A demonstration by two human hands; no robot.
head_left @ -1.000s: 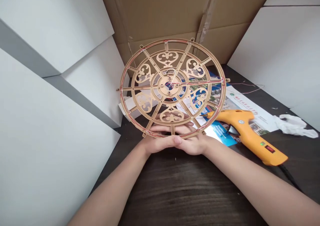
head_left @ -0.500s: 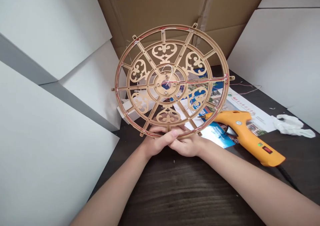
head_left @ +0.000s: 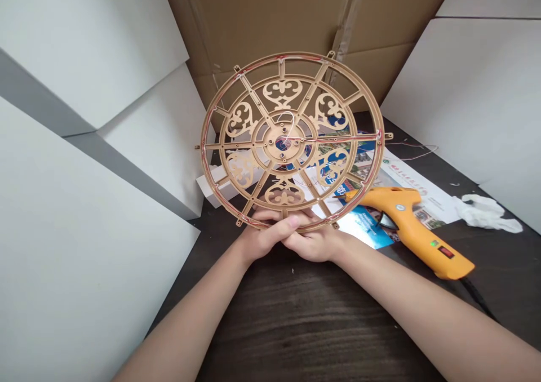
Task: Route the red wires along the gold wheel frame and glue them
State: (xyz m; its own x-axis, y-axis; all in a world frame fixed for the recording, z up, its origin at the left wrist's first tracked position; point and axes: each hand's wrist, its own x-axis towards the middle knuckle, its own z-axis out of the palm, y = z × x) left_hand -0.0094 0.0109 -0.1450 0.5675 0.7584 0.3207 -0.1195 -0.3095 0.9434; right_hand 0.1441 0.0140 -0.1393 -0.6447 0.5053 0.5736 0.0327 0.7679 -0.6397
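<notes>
A round gold openwork frame [head_left: 284, 149] is held up over the dark table, its face toward me. Red and white wires run along its rim and one spoke, and a white wire loops at the hub. My left hand [head_left: 267, 236] grips the bottom of the rim, thumb in front and fingers behind. Beside it, touching, my right hand [head_left: 311, 241] is closed on the same part of the rim; some of its fingers are hidden. An orange glue gun [head_left: 409, 218] lies on the right, its nozzle close to the rim.
Printed sheets [head_left: 422, 187] lie under and behind the glue gun. A crumpled white tissue [head_left: 486, 213] is at the right. Behind the frame stands a cardboard panel [head_left: 270, 16]. White boxes [head_left: 84, 230] rise at both sides, and a small white box [head_left: 215, 185] sits at left.
The top of the round frame sits slightly lower in view, and the frame is tilted back a little more. Both hands keep their hold. The glue gun appears slightly further left.
</notes>
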